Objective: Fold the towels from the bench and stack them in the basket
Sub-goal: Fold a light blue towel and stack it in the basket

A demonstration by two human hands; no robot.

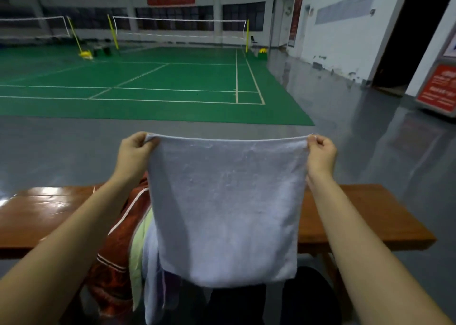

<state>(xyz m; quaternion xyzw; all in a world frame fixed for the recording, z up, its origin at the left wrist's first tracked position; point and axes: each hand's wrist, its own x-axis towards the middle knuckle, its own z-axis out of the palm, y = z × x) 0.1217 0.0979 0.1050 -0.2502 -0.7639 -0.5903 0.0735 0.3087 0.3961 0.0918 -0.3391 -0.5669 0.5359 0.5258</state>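
Behind the wooden bench (357, 216), a green court fills the upper left of the frame. At the center hangs a pale towel (227, 208), its top corners pinched by the left hand (134, 150) and the right hand (320, 153). To fold well, bring both corners together evenly. Other towels (128, 245) lie heaped at lower left. No basket is visible.

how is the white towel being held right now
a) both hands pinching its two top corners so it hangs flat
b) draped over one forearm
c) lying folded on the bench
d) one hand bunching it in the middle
a: the left hand and the right hand each pinch a top corner of the white towel, which hangs spread out above the bench.
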